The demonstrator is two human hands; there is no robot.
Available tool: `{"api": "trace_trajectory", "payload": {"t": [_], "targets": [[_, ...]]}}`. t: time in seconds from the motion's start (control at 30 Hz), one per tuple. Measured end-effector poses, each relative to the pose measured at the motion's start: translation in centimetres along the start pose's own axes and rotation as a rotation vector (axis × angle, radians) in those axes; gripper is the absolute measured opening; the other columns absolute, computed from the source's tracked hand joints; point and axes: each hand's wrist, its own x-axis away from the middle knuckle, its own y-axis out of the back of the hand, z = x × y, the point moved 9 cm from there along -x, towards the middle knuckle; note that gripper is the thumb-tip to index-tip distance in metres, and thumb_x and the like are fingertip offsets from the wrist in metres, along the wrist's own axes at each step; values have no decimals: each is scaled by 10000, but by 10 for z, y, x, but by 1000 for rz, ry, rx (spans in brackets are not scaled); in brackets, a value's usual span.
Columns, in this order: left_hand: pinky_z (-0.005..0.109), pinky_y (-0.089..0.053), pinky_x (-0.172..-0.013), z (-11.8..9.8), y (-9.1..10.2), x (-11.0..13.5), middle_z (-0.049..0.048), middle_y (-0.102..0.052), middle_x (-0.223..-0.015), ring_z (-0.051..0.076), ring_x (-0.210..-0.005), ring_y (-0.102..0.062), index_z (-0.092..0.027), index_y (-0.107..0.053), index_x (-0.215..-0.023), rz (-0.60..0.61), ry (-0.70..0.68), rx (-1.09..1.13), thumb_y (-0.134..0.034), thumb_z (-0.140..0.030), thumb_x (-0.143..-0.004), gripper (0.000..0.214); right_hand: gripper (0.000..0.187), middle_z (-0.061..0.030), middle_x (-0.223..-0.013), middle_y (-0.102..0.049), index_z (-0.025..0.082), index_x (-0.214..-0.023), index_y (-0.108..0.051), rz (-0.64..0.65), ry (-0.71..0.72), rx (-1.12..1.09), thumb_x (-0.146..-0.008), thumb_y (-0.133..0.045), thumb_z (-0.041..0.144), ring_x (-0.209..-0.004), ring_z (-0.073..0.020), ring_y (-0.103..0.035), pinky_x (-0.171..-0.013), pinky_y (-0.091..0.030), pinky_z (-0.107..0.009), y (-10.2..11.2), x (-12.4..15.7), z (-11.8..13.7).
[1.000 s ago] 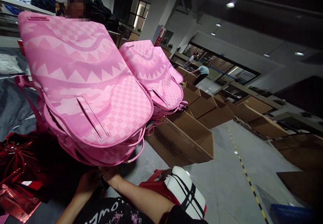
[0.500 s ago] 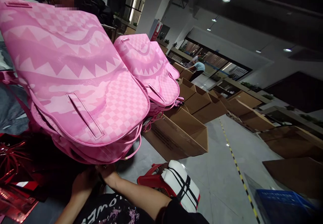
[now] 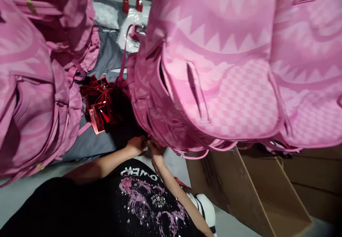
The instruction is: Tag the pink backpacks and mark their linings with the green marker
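Observation:
Below the large pink backpack (image 3: 235,91), with its checked and jagged-tooth pattern, my two hands come together close to my body. My left hand (image 3: 136,146) is closed in a pinch, and my right hand (image 3: 156,150) is closed right beside it. Something small and pale shows between the fingertips, too small and dim to name. The backpack's lower edge and a loop of pink strap hang just above my right hand. Shiny red foil pieces (image 3: 103,105) lie in a heap on the grey cloth (image 3: 88,140), up and left of my left hand.
More pink backpacks stand on both sides, one at the left (image 3: 34,105) and another at the right (image 3: 312,73). Clear plastic bags (image 3: 107,15) lie toward the back. An open cardboard box (image 3: 232,187) is on the floor at lower right, beside a white seat with black straps (image 3: 205,208).
My view has swung left and down, bringing the left-hand backpacks and more of the red foil into sight. Both hands remain together under the backpack's edge.

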Motion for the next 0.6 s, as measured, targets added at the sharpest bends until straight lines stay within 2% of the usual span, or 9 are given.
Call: {"api": "trace_trajectory", "payload": {"t": [0.17, 0.3, 0.4, 0.5, 0.6], "targets": [[370, -541, -823, -5, 2, 5, 64, -710, -957, 191, -899, -683, -143, -666, -1079, 18, 15, -38, -585, -346, -950, 253, 294, 24, -654, -624, 188, -712, -663, 22, -48, 3, -647, -737, 466, -657, -132, -511, -691, -434, -297, 6, 2, -3], [386, -552, -848, -12, 5, 11, 60, -713, -986, 195, -927, -687, -155, -664, -1100, 44, -19, -55, -608, -348, -939, 257, 245, 21, -643, -616, 201, -711, -665, 39, -74, -9, -644, -733, 427, -634, -133, -498, -656, -431, -297, 5, 2, -4], [402, -550, -851, -13, 11, 14, 76, -718, -994, 216, -943, -694, -152, -656, -1118, 20, -32, -68, -580, -343, -950, 265, 261, 1, -680, -644, 200, -734, -669, 42, -92, -26, -630, -739, 429, -638, -141, -513, -634, -438, -304, 2, 1, -5], [368, -550, -811, -15, 15, 17, 80, -728, -997, 225, -931, -705, -170, -647, -1152, 2, -60, -57, -546, -316, -956, 265, 286, -6, -709, -654, 191, -751, -664, 38, -97, -35, -623, -751, 431, -642, -139, -528, -623, -438, -300, 1, -1, -6], [330, -546, -770, -15, 15, 19, 79, -737, -974, 235, -921, -716, -178, -679, -1068, 14, -77, -38, -559, -299, -940, 213, 316, -4, -734, -662, 185, -801, -672, 44, -86, -26, -632, -753, 439, -643, -133, -535, -602, -426, -285, 2, -1, -5]]}}
